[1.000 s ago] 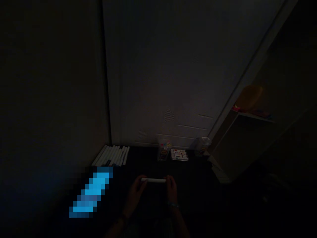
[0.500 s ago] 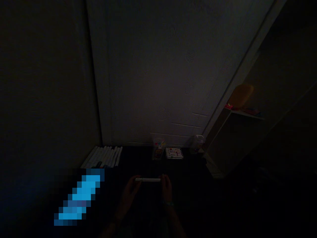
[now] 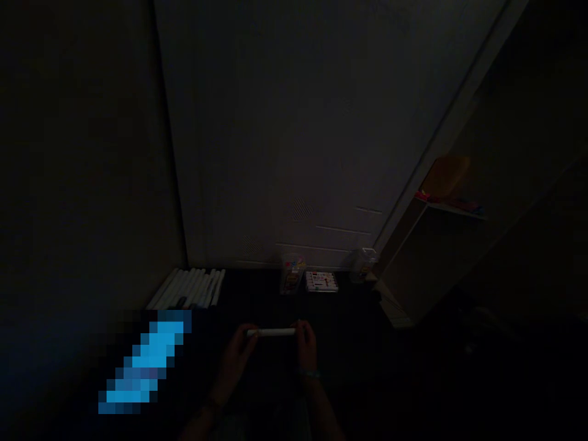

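One white stick (image 3: 278, 332), gripped by left hand (image 3: 237, 345) and right hand (image 3: 307, 344) in near-darkness, has its right end hidden.

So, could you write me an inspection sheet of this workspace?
Surface: dark tabletop, dimly lit.
In hand: one white stick, roughly level.
Clutter: row of white sticks at left; clear container, flat pack, second clear container along the back; pixelated blue glow.
Fingers: left fingers and right fingers hold the stick's opposite ends.
Cables: nothing seen, though much is dark.
Surroundings: grey wall behind; box-like unit at right, orange object apparently on top.
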Demonstrator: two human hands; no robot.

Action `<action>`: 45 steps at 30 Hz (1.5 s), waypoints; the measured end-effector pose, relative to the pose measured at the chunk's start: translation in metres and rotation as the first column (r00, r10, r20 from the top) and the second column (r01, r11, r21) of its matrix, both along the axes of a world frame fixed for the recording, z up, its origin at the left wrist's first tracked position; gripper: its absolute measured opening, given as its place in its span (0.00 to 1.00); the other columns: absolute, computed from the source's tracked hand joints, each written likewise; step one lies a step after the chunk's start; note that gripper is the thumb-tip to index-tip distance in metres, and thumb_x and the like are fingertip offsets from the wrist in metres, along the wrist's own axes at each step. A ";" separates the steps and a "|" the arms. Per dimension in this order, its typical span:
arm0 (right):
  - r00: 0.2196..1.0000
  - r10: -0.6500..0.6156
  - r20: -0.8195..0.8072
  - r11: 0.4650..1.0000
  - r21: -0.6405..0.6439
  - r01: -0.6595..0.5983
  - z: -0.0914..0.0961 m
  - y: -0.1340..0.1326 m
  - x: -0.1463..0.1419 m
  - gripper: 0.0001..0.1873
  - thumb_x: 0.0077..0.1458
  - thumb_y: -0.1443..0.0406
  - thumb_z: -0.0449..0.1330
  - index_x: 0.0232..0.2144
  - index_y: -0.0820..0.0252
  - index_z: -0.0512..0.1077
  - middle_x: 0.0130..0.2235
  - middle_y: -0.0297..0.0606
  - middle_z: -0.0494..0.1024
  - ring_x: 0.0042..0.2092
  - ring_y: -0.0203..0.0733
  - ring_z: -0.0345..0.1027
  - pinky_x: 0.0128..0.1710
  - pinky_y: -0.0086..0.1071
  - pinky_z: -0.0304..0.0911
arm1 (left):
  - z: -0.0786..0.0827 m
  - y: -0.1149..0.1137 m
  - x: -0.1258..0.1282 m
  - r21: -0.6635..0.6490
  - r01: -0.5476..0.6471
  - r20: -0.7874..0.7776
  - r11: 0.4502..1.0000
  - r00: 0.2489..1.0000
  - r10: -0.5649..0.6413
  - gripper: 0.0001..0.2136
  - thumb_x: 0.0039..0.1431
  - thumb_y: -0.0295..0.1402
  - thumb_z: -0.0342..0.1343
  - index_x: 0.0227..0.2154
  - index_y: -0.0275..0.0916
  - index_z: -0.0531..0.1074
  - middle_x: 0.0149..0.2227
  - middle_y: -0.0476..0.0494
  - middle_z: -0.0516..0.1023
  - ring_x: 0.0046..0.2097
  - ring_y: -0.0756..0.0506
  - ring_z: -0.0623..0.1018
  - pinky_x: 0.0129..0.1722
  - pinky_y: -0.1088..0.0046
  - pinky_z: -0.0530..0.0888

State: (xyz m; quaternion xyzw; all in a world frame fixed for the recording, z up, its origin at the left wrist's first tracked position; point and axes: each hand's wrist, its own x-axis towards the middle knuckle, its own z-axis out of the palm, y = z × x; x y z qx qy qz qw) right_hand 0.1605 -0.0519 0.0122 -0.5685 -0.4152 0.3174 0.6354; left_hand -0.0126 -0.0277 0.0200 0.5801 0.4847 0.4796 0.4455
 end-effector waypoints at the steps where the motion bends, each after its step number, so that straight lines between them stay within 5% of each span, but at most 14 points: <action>1: 1.000 -0.002 0.003 1.000 0.005 0.002 0.000 0.000 0.000 0.17 0.51 0.53 0.49 0.27 0.59 0.69 0.26 0.31 0.69 0.30 0.35 0.61 0.32 0.25 0.56 | 0.001 -0.001 0.000 -0.001 -0.002 -0.002 1.000 1.000 0.002 0.17 0.49 0.46 0.49 0.36 0.40 0.67 0.35 0.48 0.72 0.39 0.46 0.71 0.38 0.73 0.68; 14: 0.999 -0.052 -0.010 0.998 0.025 0.052 -0.002 0.001 0.000 0.17 0.51 0.53 0.50 0.32 0.59 0.69 0.32 0.34 0.72 0.36 0.38 0.64 0.38 0.27 0.57 | 0.003 -0.003 0.003 -0.016 -0.015 -0.022 1.000 1.000 0.014 0.18 0.43 0.49 0.52 0.32 0.40 0.68 0.29 0.49 0.72 0.34 0.46 0.71 0.33 0.74 0.69; 39: 1.000 -0.010 -0.008 1.000 -0.019 0.009 0.005 -0.003 -0.002 0.22 0.50 0.50 0.49 0.27 0.61 0.73 0.28 0.35 0.73 0.32 0.38 0.65 0.32 0.27 0.58 | -0.006 0.001 0.002 -0.020 0.001 0.021 1.000 1.000 0.000 0.18 0.46 0.47 0.51 0.36 0.40 0.66 0.31 0.48 0.72 0.36 0.46 0.72 0.36 0.72 0.69; 45: 1.000 -0.013 -0.024 1.000 -0.015 0.012 0.008 -0.003 -0.003 0.23 0.49 0.49 0.49 0.25 0.61 0.74 0.25 0.35 0.72 0.29 0.37 0.63 0.29 0.26 0.57 | 0.003 -0.003 0.002 -0.018 -0.043 -0.005 0.999 0.999 0.043 0.19 0.46 0.49 0.50 0.35 0.40 0.67 0.34 0.47 0.73 0.39 0.45 0.72 0.39 0.71 0.69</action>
